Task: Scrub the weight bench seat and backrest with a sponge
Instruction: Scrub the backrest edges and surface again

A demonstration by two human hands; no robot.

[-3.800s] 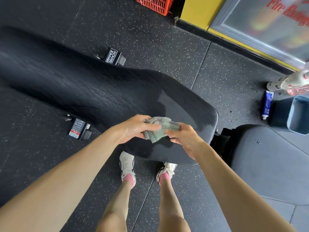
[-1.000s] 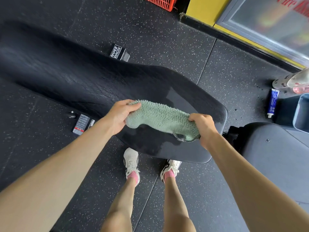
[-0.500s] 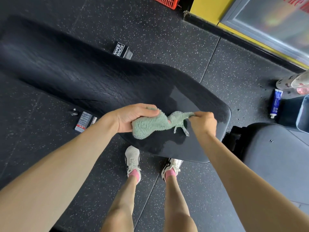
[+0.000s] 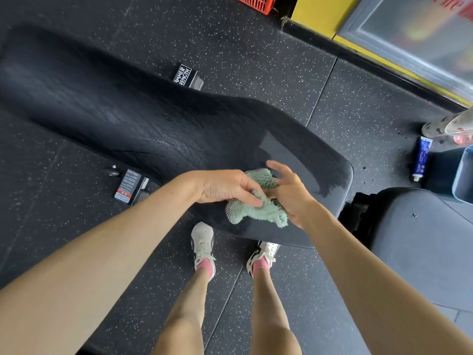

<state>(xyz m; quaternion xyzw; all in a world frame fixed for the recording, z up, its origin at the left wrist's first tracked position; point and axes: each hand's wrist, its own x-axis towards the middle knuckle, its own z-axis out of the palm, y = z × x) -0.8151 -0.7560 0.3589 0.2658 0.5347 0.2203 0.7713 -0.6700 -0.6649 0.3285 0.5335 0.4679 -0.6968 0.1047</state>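
A long black padded bench backrest (image 4: 133, 119) runs from the upper left to the middle of the head view, with a damp sheen near its wide right end. Above that end I hold a pale green fluffy sponge cloth (image 4: 258, 211) with a mesh backing, bunched up between both hands. My left hand (image 4: 225, 187) grips its left part with curled fingers. My right hand (image 4: 289, 193) presses against its right side, fingers spread and fairly straight. The grey seat pad (image 4: 422, 239) lies to the right, past the hinge gap.
Speckled rubber floor lies all around. A blue tube (image 4: 421, 158), a spray bottle (image 4: 450, 126) and a blue bucket (image 4: 464, 175) stand at the right edge. A red basket (image 4: 256, 3) is at the top. My feet (image 4: 203, 244) stand under the bench end.
The cloth was stretched out between both hands, then gathered. Now it is bunched together, my hands have closed in on each other, and my right fingers have opened.
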